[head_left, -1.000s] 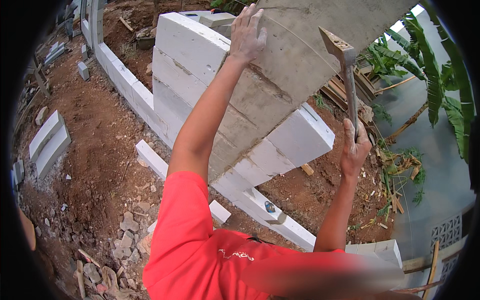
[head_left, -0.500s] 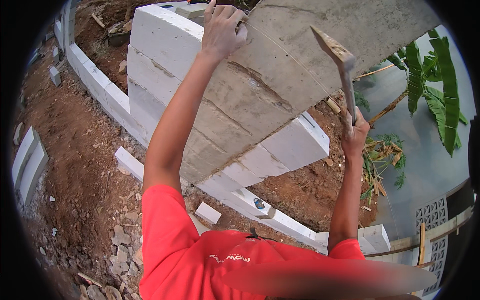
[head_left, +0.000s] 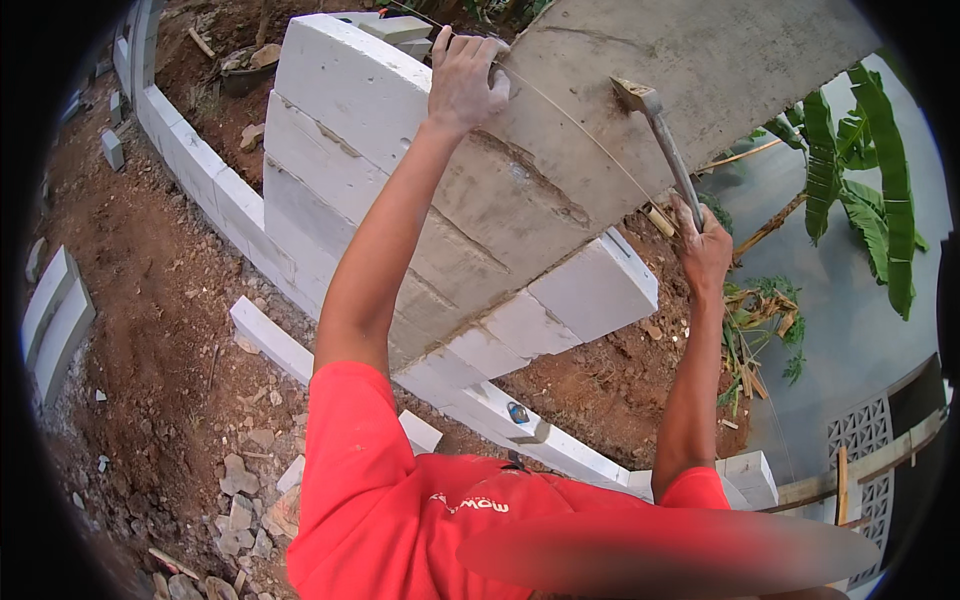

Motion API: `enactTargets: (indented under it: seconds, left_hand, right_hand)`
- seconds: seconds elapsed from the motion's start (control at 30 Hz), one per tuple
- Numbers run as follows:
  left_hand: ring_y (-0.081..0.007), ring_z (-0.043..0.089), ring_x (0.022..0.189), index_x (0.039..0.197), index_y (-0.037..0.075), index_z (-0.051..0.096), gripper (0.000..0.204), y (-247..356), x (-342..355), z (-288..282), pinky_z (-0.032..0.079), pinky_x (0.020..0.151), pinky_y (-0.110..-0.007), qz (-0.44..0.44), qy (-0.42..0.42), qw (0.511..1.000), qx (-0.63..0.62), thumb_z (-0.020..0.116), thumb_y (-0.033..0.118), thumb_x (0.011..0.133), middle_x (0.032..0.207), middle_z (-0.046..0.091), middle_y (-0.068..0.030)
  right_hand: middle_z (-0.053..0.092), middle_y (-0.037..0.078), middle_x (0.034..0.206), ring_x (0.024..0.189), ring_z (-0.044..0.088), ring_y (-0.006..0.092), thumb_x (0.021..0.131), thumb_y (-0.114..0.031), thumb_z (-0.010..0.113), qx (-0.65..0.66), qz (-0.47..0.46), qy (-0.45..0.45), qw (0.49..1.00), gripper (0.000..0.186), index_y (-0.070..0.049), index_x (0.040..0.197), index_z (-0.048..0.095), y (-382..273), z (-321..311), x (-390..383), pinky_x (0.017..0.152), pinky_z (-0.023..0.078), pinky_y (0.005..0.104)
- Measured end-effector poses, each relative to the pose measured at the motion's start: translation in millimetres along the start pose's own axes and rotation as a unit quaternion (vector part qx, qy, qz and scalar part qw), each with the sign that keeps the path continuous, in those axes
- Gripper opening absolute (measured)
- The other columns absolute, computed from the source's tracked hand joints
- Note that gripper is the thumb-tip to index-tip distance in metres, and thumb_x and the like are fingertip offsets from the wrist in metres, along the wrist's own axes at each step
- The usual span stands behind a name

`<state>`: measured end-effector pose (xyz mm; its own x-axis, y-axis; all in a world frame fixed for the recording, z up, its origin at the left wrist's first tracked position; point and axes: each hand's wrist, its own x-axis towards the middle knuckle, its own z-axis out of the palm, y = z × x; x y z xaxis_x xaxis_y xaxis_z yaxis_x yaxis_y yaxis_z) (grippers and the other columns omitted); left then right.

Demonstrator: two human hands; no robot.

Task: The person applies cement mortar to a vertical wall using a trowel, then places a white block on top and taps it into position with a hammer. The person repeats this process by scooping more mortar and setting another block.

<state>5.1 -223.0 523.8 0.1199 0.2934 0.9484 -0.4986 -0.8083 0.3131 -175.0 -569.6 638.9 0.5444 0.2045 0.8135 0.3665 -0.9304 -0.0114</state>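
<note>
My left hand [head_left: 466, 82] is at the top of the block wall, where white blocks [head_left: 350, 85] meet a grey concrete column [head_left: 690, 75]. Its fingers are curled, and a thin string [head_left: 580, 125] runs into them; what exactly the fingertips pinch is partly hidden. From there the string slants across the grey face to a small peg [head_left: 659, 220]. My right hand [head_left: 706, 255] is closed round the handle of a hammer [head_left: 672, 150] with a wedge-shaped head. That head is at the grey face, right of the string; whether it touches, I cannot tell.
Lower white block courses [head_left: 560, 440] run toward the right, with a small blue-and-grey round object [head_left: 517, 412] on top. Loose blocks [head_left: 270, 340] and rubble [head_left: 240, 510] lie on the brown soil. Banana leaves [head_left: 885, 190] hang beside a grey wall at the right.
The hammer head has swung left and down toward the grey face. My left hand has shifted slightly right and down in the view, staying at the string.
</note>
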Motion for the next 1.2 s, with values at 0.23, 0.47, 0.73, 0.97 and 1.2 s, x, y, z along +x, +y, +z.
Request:
enactTargets:
  seconds: [0.23, 0.47, 0.73, 0.97, 1.2]
  left_hand:
    - [-0.026, 0.06, 0.119, 0.112, 0.009, 0.067, 0.032, -5, 4, -14, 0.021, 0.128, -0.05, -0.011, -0.059, 0.998, 0.028, 0.069, 0.018, 0.081, 0.109, 0.068, -0.0088]
    - [-0.0258, 0.06, 0.12, 0.111, 0.009, 0.068, 0.032, -1, 5, -12, 0.021, 0.128, -0.05, 0.007, -0.048, 0.999, 0.006, 0.068, 0.016, 0.08, 0.109, 0.068, -0.0083]
    - [-0.0268, 0.059, 0.122, 0.111, 0.011, 0.068, 0.034, 7, 15, -7, 0.02, 0.128, -0.05, 0.003, -0.05, 0.999, -0.012, 0.067, 0.014, 0.077, 0.109, 0.068, -0.0073]
    - [-0.0253, 0.059, 0.121, 0.112, 0.013, 0.067, 0.036, -11, 32, -34, 0.02, 0.127, -0.053, 0.06, -0.097, 0.992, 0.052, 0.065, 0.011, 0.076, 0.11, 0.067, -0.0067]
    - [-0.0323, 0.056, 0.127, 0.117, 0.008, 0.064, 0.042, 9, 86, -14, 0.03, 0.121, -0.053, 0.157, -0.061, 0.985, 0.029, 0.065, 0.008, 0.075, 0.119, 0.067, -0.0135]
  right_hand:
    - [0.058, 0.007, 0.066, 0.062, 0.053, 0.0151, 0.095, -0.041, 0.077, 0.211, -0.081, 0.076, 0.971, 0.039, -0.002, 0.097, 0.072, -25, 4, 9, 0.061, 0.043, 0.0341]
    - [0.056, 0.009, 0.067, 0.06, 0.053, 0.0203, 0.094, -0.05, 0.076, -0.077, 0.123, -0.038, 0.989, 0.046, -0.005, 0.1, 0.074, -17, -8, 10, 0.061, 0.043, 0.0342]
    - [0.044, 0.005, 0.064, 0.059, 0.041, 0.0144, 0.095, -0.042, 0.077, 0.231, -0.09, 0.058, 0.967, 0.046, -0.001, 0.083, 0.06, -5, 21, 5, 0.055, 0.035, 0.0332]
    - [0.05, -0.002, 0.062, 0.057, 0.046, 0.0105, 0.099, -0.05, 0.069, 0.109, 0.19, 0.022, 0.975, 0.043, -0.009, 0.087, 0.066, 12, -16, -52, 0.053, 0.036, 0.0314]
    - [0.034, -0.011, 0.067, 0.056, 0.029, 0.003, 0.1, -0.032, 0.071, 0.457, 0.351, 0.023, 0.817, 0.039, -0.017, 0.073, 0.046, 76, 1, -242, 0.051, 0.021, 0.0258]
